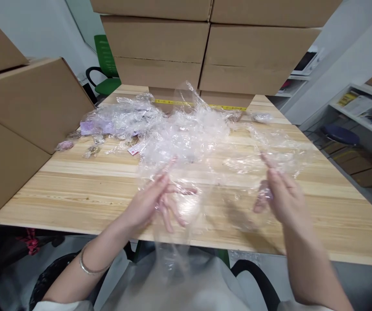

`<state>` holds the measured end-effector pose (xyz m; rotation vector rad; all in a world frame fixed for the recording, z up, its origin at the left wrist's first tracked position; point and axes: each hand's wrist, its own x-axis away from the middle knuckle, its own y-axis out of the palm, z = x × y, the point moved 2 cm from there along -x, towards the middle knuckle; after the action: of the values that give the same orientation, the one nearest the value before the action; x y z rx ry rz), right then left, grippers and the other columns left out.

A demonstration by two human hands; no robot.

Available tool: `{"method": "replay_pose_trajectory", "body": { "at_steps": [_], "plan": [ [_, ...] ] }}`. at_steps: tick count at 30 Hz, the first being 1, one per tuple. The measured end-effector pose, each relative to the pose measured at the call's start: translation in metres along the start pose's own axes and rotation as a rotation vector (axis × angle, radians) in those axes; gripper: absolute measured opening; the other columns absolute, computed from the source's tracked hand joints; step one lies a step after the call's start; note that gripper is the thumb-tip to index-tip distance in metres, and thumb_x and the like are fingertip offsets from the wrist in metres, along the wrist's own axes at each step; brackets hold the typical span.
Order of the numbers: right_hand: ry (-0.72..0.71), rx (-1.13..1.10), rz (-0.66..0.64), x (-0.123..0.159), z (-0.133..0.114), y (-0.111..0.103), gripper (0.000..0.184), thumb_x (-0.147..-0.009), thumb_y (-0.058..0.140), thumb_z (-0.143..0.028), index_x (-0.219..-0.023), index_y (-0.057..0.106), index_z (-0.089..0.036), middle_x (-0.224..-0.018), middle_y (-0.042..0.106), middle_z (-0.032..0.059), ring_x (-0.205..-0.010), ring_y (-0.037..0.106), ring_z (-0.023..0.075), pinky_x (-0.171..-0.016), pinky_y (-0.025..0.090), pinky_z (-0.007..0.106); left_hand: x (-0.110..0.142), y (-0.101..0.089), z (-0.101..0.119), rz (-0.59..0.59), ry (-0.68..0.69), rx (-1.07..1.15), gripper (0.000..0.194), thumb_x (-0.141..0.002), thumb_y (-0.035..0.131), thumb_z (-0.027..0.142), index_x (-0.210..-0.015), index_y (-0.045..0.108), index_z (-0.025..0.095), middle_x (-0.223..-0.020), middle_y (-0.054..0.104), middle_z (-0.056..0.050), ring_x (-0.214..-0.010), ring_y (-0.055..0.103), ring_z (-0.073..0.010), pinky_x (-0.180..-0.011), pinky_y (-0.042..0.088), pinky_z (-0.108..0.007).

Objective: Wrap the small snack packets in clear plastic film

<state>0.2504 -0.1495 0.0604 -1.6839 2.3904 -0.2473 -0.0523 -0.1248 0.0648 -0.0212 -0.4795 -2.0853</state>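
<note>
The step in hand looked to be sorting through clear plastic bags at the near side of the wooden table [85,194]. A filmy bag [173,255] hung from around the left hand [149,201] over the table's edge toward the lap; that hand's fingers looked spread apart, but blur hid whether any of them pinched the plastic. The right hand [285,196] stood well apart from it, above the table, with a small purplish packet [266,192] at its fingers, though whether they were closed on it could not be told. Beyond both hands lay a heap of crumpled clear plastic [182,134], with a small printed card [134,150] at its left. The next move probably called for separating the thin film from the fingers without snagging neighbouring pieces.
</note>
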Motion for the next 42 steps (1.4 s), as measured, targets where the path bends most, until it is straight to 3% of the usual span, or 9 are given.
{"method": "replay_pose_trajectory", "body": {
  "at_steps": [5,8,11,14,22,28,32,36,42],
  "plan": [
    [0.235,-0.109,-0.084,-0.024,0.050,-0.051,0.083,-0.087,0.062,-0.052,-0.158,0.024,-0.033,-0.050,0.056,-0.0055,-0.023,0.039,0.0129,-0.023,0.026,0.024,-0.014,-0.086,0.000,0.226,-0.065,-0.253,0.060,-0.090,0.058,0.045,-0.145,0.047,0.021,-0.073,0.074,-0.004,-0.032,0.050,-0.0106,-0.032,0.036,-0.022],
    [0.332,-0.064,-0.150,-0.020,0.089,-0.043,0.083,-0.086,0.063,-0.052,-0.157,0.026,-0.033,-0.061,0.062,-0.0028,-0.034,0.052,0.0151,-0.030,0.039,0.025,-0.025,-0.133,-0.003,0.402,-0.061,-0.610,0.048,-0.089,0.057,0.052,-0.118,0.066,0.015,-0.079,0.071,-0.006,-0.046,0.057,-0.0127,-0.042,0.044,-0.024],
    [0.299,0.047,-0.046,-0.016,0.111,-0.033,0.079,-0.088,0.058,-0.054,-0.156,0.030,-0.025,-0.055,0.057,-0.0035,-0.041,0.056,0.0167,-0.037,0.042,0.024,-0.040,-0.171,0.007,0.660,0.087,-1.031,0.049,-0.096,0.037,0.049,-0.120,0.063,0.015,-0.090,0.070,-0.008,-0.068,0.065,-0.0182,-0.056,0.051,-0.027],
    [0.244,0.093,0.023,-0.018,0.118,-0.031,0.076,-0.088,0.057,-0.054,-0.152,0.038,-0.019,-0.050,0.056,-0.0030,-0.042,0.054,0.0156,-0.038,0.039,0.022,-0.061,-0.194,0.015,0.717,0.136,-1.223,0.037,-0.089,0.048,0.034,-0.114,0.066,0.013,-0.106,0.068,-0.013,-0.101,0.063,-0.0266,-0.088,0.051,-0.037],
    [0.290,0.055,0.026,-0.022,0.120,-0.036,0.071,-0.086,0.059,-0.051,-0.150,0.044,-0.022,-0.049,0.056,-0.0029,-0.039,0.048,0.0137,-0.035,0.034,0.020,-0.122,-0.196,0.024,0.686,0.169,-1.607,0.052,-0.085,0.044,0.008,-0.135,0.056,0.016,-0.136,0.055,-0.015,-0.131,0.045,-0.0305,-0.109,0.035,-0.041],
    [0.315,0.029,0.013,-0.023,0.118,-0.033,0.073,-0.086,0.059,-0.053,-0.149,0.043,-0.021,-0.048,0.054,-0.0035,-0.036,0.044,0.0137,-0.033,0.032,0.021,-0.160,-0.213,0.043,0.812,0.079,-1.723,0.046,-0.091,0.046,0.011,-0.136,0.050,0.000,-0.135,0.053,-0.030,-0.129,0.045,-0.0390,-0.106,0.031,-0.052],
    [0.303,0.033,0.012,-0.023,0.114,-0.032,0.072,-0.086,0.059,-0.053,-0.147,0.046,-0.018,-0.048,0.054,-0.0032,-0.039,0.047,0.0141,-0.035,0.034,0.021,-0.177,-0.226,0.057,0.845,-0.003,-1.749,0.034,-0.097,0.049,0.018,-0.126,0.058,0.004,-0.132,0.056,-0.026,-0.126,0.050,-0.0358,-0.104,0.038,-0.053],
    [0.316,0.061,-0.003,-0.021,0.109,-0.032,0.069,-0.088,0.057,-0.055,-0.145,0.048,-0.018,-0.048,0.054,-0.0026,-0.039,0.046,0.0141,-0.037,0.036,0.022,-0.177,-0.226,0.065,0.793,-0.043,-1.770,0.030,-0.096,0.057,0.029,-0.117,0.064,0.009,-0.119,0.065,-0.017,-0.110,0.062,-0.0301,-0.095,0.049,-0.049],
    [0.341,0.000,0.005,-0.024,0.119,-0.034,0.071,-0.083,0.062,-0.055,-0.144,0.050,-0.020,-0.054,0.058,-0.0021,-0.042,0.052,0.0144,-0.036,0.037,0.022,-0.128,-0.191,0.062,0.756,0.106,-1.824,0.037,-0.095,0.042,0.017,-0.124,0.063,0.009,-0.136,0.060,-0.019,-0.135,0.042,-0.0339,-0.109,0.030,-0.048]
  ]
}}
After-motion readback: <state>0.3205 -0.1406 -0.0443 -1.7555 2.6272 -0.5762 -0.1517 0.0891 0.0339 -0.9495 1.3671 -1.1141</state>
